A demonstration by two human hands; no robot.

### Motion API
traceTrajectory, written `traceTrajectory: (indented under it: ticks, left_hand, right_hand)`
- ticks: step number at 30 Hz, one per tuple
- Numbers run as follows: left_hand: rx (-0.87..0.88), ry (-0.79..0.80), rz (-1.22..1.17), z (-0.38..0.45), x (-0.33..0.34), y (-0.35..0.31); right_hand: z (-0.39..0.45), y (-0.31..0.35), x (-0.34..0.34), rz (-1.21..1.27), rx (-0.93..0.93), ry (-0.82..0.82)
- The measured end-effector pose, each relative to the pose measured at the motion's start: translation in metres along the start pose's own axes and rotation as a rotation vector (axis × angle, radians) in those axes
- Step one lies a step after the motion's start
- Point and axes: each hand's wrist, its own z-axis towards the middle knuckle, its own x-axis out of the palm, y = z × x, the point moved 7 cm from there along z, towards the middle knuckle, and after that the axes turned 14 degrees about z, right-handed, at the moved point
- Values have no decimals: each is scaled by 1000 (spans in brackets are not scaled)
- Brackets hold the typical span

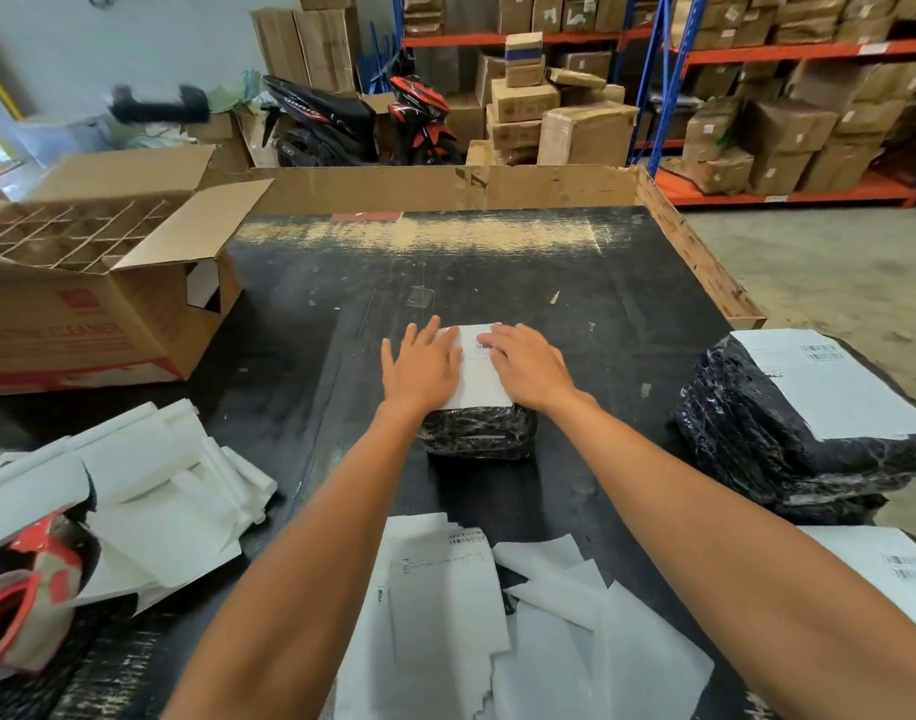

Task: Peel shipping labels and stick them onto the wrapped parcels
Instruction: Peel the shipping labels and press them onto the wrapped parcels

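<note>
Pressing flat on a white shipping label (475, 371), a person's two hands smooth it onto a small parcel (479, 433) wrapped in black plastic at the middle of a worn black table (575, 283). The left hand (419, 363) lies on the label's left edge, fingers spread wide and straight; the right hand (531, 366) covers its right side, fingers extended and close together, the fingertips near the barcode. Neither hand grips anything.

A stack of wrapped parcels (788, 439), the top one already labelled, sits at the table's right edge, well apart from the small parcel. Another labelled parcel (892, 569) shows at the near right edge of the picture. Between the forearms at the near edge lie loose label sheets (435, 579), printed with barcodes, with torn white backing paper (591, 641) beside them. A heap of discarded white paper (149, 491) lies at the left, next to a red tape dispenser (24, 600). An open cardboard box (97, 288) with inner dividers stands at the far left of the table. Beyond it, cartons fill orange-and-blue shelves (757, 49), and two motorbikes (362, 116) are parked by the wall.
</note>
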Motion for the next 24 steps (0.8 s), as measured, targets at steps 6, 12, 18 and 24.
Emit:
traceTrajectory:
  ticks: [6, 12, 18, 24]
  left_hand:
    - [6, 211, -52, 10, 18, 6]
    - [-7, 181, -102, 4, 20, 8]
    - [-11, 125, -209, -1, 17, 12]
    - [-160, 15, -390, -29, 23, 20]
  right_hand:
    - [13, -15, 11, 20, 162, 188]
    - [-3, -12, 25, 154, 228, 206]
    - [-38, -18, 19, 232, 149, 112]
    - [-36, -38, 11, 675, 437, -27]
